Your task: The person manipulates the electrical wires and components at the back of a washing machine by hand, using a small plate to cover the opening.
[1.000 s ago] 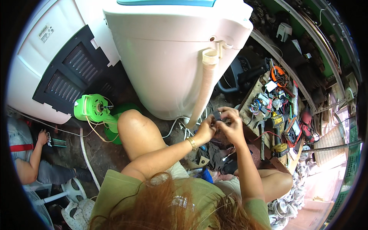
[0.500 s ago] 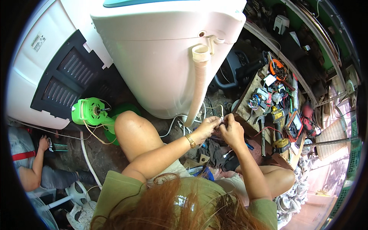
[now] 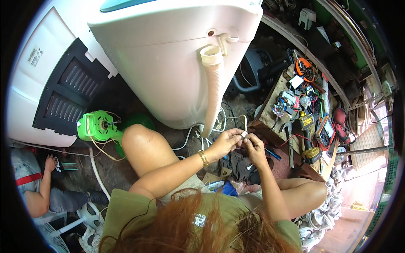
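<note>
Washing machines (image 3: 168, 63) are standing two in number, one white tub and one with a black grille; one ribbed drain hose (image 3: 212, 92) is hanging down. Below it, left hand (image 3: 225, 142) and right hand (image 3: 255, 147) are pinching one white wire (image 3: 244, 126), fingers closed on, probably, a small connector. Next is needing a steady joining.

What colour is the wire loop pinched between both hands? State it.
White; the wire loop shows best in the head view, above the left hand and right hand.
</note>
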A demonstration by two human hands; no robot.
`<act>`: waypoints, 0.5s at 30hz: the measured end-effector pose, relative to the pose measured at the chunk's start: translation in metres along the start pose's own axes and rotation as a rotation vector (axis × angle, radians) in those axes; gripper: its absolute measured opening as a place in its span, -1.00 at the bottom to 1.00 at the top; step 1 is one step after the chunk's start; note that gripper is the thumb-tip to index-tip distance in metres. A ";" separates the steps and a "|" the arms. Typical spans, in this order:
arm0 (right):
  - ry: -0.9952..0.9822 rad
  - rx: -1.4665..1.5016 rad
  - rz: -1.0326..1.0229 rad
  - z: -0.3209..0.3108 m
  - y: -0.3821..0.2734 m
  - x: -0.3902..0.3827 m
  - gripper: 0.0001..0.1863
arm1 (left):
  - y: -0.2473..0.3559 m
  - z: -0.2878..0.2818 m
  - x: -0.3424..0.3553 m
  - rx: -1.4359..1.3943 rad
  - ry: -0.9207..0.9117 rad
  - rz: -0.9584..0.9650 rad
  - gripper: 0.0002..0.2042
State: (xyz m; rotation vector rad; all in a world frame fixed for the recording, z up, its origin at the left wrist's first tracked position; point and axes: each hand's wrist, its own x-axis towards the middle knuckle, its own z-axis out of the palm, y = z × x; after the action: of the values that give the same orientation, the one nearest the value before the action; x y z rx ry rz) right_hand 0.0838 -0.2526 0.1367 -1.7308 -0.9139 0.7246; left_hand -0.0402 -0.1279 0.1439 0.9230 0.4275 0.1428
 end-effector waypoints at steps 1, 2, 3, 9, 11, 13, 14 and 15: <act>0.008 0.045 0.008 0.002 0.004 0.003 -0.90 | 0.000 -0.001 -0.001 0.008 -0.012 0.063 -0.84; 0.005 0.091 0.028 0.005 0.007 0.005 -0.90 | 0.000 -0.002 -0.002 0.028 -0.002 0.081 -0.84; -0.006 0.133 0.048 0.008 0.009 0.007 -0.90 | 0.000 -0.003 -0.003 0.050 0.019 0.088 -0.83; 0.100 0.385 0.007 0.031 0.018 0.019 -0.76 | 0.000 -0.006 -0.003 -0.023 -0.037 -0.044 -0.85; 0.169 0.454 0.063 0.035 0.018 0.021 -0.73 | 0.002 -0.009 -0.004 -0.094 -0.035 -0.142 -0.83; 0.220 0.267 0.056 0.032 0.014 0.021 -0.65 | 0.004 -0.013 -0.006 -0.132 -0.082 -0.246 -0.79; 0.240 0.129 0.065 0.029 0.009 0.021 -0.65 | 0.004 -0.014 -0.007 -0.122 -0.031 -0.335 -0.77; 0.260 -0.025 0.129 0.024 0.003 0.021 -0.64 | 0.003 -0.014 -0.007 -0.151 -0.092 -0.287 -0.77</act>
State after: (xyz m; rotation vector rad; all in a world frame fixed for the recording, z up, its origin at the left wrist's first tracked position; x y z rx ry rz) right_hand 0.0760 -0.2232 0.1252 -1.8678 -0.6404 0.5562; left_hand -0.0522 -0.1173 0.1407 0.7088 0.4524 -0.1275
